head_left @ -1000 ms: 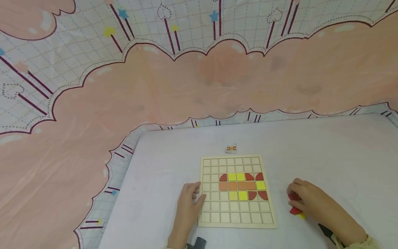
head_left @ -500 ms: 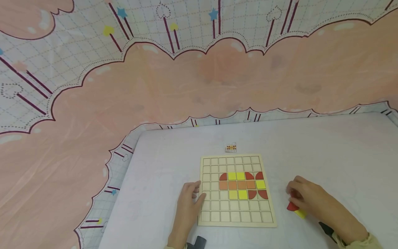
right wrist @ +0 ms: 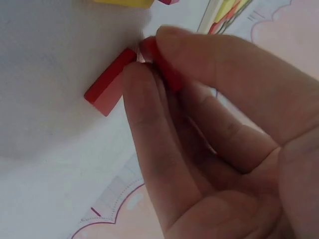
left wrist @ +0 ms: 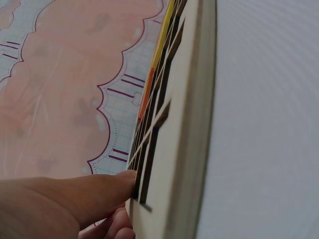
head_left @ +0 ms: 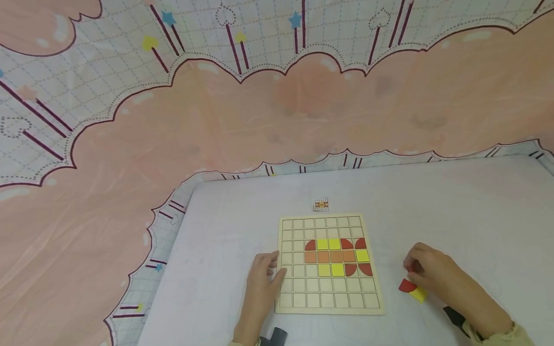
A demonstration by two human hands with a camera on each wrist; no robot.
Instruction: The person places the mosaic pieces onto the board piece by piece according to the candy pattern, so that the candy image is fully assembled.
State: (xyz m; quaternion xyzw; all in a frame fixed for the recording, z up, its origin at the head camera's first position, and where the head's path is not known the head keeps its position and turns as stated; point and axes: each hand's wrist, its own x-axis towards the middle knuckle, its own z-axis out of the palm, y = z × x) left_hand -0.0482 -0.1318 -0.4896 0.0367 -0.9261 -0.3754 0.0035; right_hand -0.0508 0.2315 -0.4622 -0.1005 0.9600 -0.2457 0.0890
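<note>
Left hand at the board's edge, right hand pinching a red piece

The left hand (head_left: 261,283) is partly open, thumb and forefinger set apart, the tips of both touching the left edge of the gridded board (head_left: 299,287); the left wrist view shows its thumb (left wrist: 112,188) against the board's face near the rim, with other fingers curled beside it; how firmly it presses I cannot tell. The right hand (head_left: 433,271) is bent nearly closed at the fingertips; thumb and fingers pinch a small red piece (right wrist: 168,69), well apart from the board on its right side.

A second red piece (right wrist: 110,82) lies on the white table (right wrist: 45,164) just beside the right fingertips; whether they touch it I cannot tell. Below the right hand in the head view lie a red wedge (head_left: 407,286) and a yellow square (head_left: 418,294), close together. The board lies flat between the two hands, near the left and farther from the right; its cells bear four orange squares (head_left: 330,257) in a row, yellow squares (head_left: 337,270) above, below and at the right end, and red quarter-rounds (head_left: 365,269) about them; a small patterned card (head_left: 321,204) lies just beyond the far edge.
</note>
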